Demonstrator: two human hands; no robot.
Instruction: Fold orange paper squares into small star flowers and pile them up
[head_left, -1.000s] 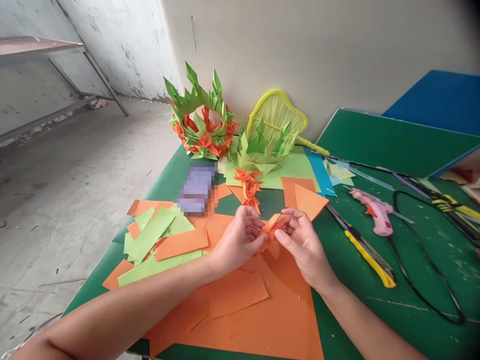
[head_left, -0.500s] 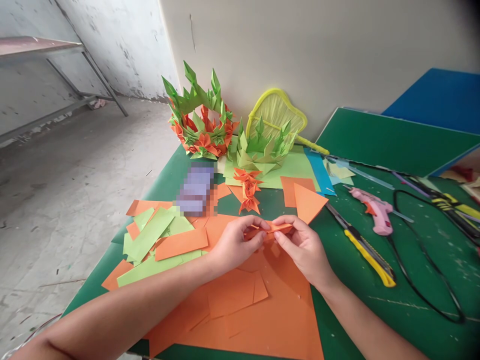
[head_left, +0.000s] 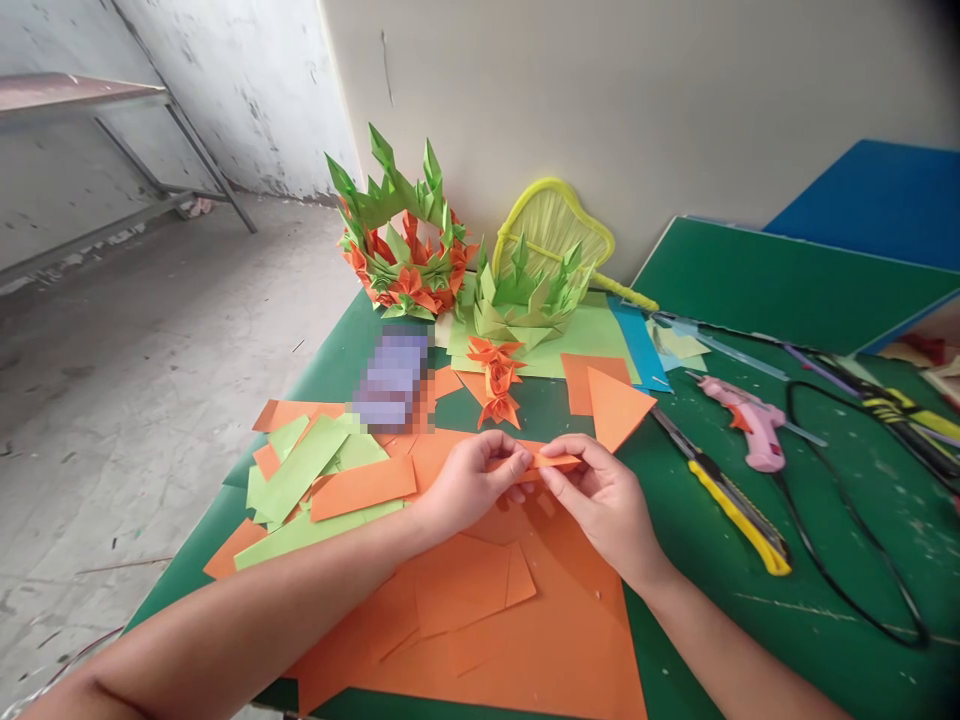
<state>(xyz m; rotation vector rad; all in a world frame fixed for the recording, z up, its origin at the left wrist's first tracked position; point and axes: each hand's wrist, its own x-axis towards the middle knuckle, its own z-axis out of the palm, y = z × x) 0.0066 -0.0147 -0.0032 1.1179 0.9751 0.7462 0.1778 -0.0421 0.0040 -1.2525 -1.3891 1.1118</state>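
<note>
Orange folded paper (head_left: pixel 559 462) is pinched between the two hands, over a large orange sheet (head_left: pixel 570 620) on the green table (head_left: pixel 697 630); the left hand (head_left: pixel 476 482) holds its left part between thumb and fingers, the right hand (head_left: pixel 611 500) its right end likewise. Just beyond lie orange paper flowers (head_left: pixel 501 378) in a row; to the left, a pile of green and orange scraps (head_left: pixel 304 475). To the right rest a yellow cutter (head_left: pixel 739 515) and a pink glue gun (head_left: pixel 765 440); farther back, a green paper crown (head_left: pixel 521 322)
</note>
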